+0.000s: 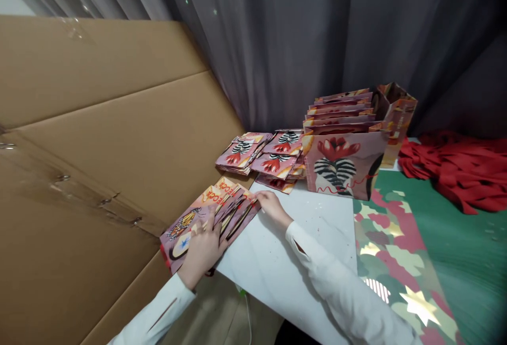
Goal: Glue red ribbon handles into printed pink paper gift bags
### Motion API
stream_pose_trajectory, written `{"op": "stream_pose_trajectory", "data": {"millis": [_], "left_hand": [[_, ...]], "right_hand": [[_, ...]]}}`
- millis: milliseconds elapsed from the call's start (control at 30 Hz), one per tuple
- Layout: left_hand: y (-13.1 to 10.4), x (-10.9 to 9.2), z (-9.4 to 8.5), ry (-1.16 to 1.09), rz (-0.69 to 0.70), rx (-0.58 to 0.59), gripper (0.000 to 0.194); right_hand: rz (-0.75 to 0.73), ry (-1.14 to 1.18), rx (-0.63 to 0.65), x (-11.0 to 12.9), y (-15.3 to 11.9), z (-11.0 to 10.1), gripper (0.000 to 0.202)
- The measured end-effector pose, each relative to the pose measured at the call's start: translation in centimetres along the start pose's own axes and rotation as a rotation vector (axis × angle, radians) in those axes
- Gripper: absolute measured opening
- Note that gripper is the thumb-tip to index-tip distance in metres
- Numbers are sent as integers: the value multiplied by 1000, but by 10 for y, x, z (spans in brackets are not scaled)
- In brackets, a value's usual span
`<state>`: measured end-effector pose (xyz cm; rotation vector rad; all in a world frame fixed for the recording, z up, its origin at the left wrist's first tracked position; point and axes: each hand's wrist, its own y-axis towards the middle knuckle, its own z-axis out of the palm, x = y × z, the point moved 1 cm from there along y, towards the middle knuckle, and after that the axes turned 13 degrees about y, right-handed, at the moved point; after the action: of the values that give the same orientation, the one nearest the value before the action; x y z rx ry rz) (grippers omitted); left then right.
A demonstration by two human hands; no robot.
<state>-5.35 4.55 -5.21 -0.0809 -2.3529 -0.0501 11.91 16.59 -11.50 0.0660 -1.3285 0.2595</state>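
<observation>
A fanned row of flattened paper gift bags [180, 231], printed with a butterfly and orange lettering, lies at the table's left edge. Across the bags rests my left hand [203, 252], fingers apart and pressed on their printed faces. My right hand [272, 206] pinches the right edge of the fanned bags between thumb and fingers; the fingertips are partly hidden. Just beyond are stacks of folded bags [241, 149] with a striped heart and red flower. Opened bags [343, 162] with the same print stand upright in a row to the right.
A tall cardboard sheet [106, 118] rises along the left side. The white tabletop [273, 268] borders a camouflage-patterned strip [396, 250] and green surface [467, 250]. Red ribbons [463, 168] lie heaped at the right. A grey curtain [293, 44] hangs behind.
</observation>
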Motion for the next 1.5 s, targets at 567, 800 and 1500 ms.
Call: {"op": "stream_pose_trajectory", "data": {"millis": [567, 800, 1500], "left_hand": [[8, 73, -12, -75, -127, -40, 42], [-4, 67, -16, -140, -141, -63, 44], [-4, 57, -17, -126, -98, -11, 40]], "right_hand": [[-85, -581, -103, 8, -19, 6, 42], [-22, -437, -111, 3, -4, -9, 24], [-143, -290, -58, -12, 9, -21, 13]]}}
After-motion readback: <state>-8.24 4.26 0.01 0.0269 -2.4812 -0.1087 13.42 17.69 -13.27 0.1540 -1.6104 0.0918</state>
